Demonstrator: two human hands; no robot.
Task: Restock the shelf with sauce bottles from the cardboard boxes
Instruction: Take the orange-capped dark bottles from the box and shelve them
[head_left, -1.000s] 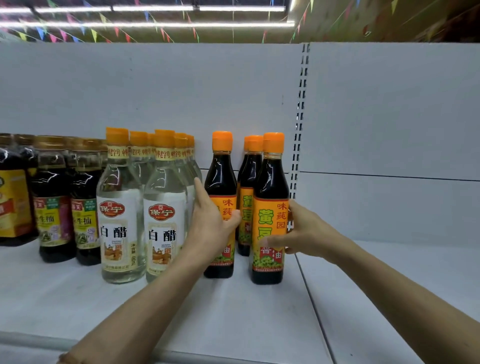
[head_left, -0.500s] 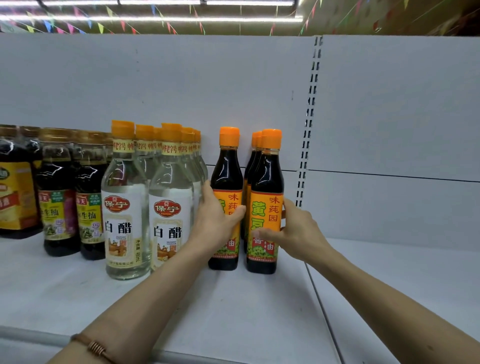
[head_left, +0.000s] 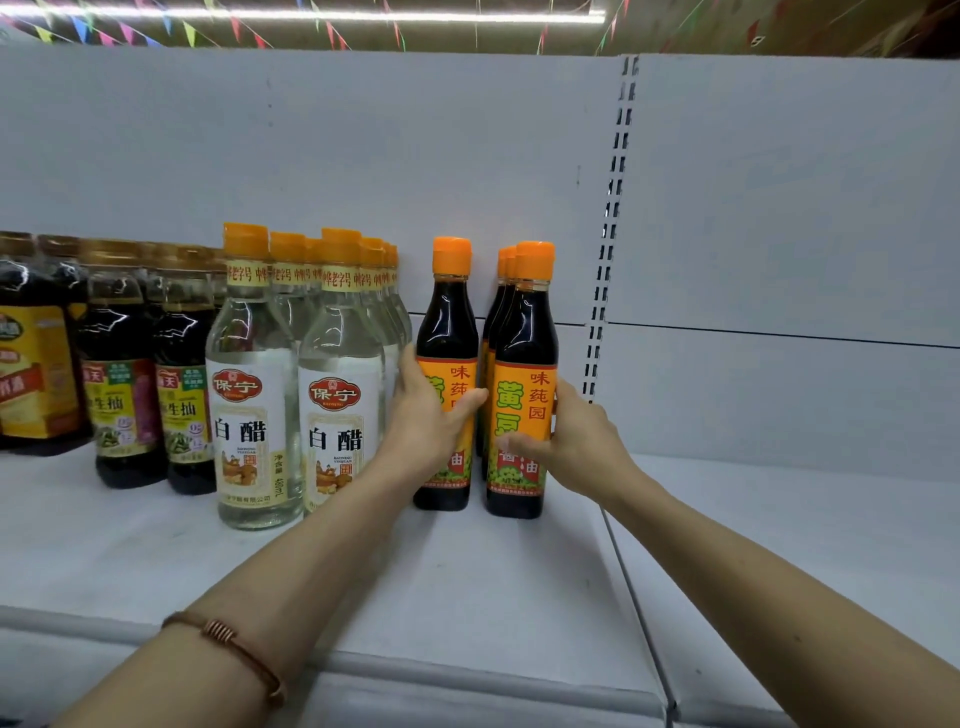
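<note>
Two dark soy sauce bottles with orange caps and orange-yellow labels stand upright on the white shelf (head_left: 493, 582). My left hand (head_left: 431, 421) grips the left soy sauce bottle (head_left: 449, 332) around its label. My right hand (head_left: 571, 441) holds the right soy sauce bottle (head_left: 524, 374), thumb across the label's front and fingers behind. More bottles of the same kind (head_left: 500, 312) line up behind the right one, mostly hidden. No cardboard box is in view.
Clear white vinegar bottles (head_left: 254, 384) with orange caps stand just left of my left hand. Further left are dark sauce bottles (head_left: 122, 395). A slotted upright (head_left: 615, 218) divides the back panel; the shelf section right of it (head_left: 779, 530) holds nothing.
Both bottles have slid further back on the shelf, the right one now in line with those behind it. My hands kept their grips.
</note>
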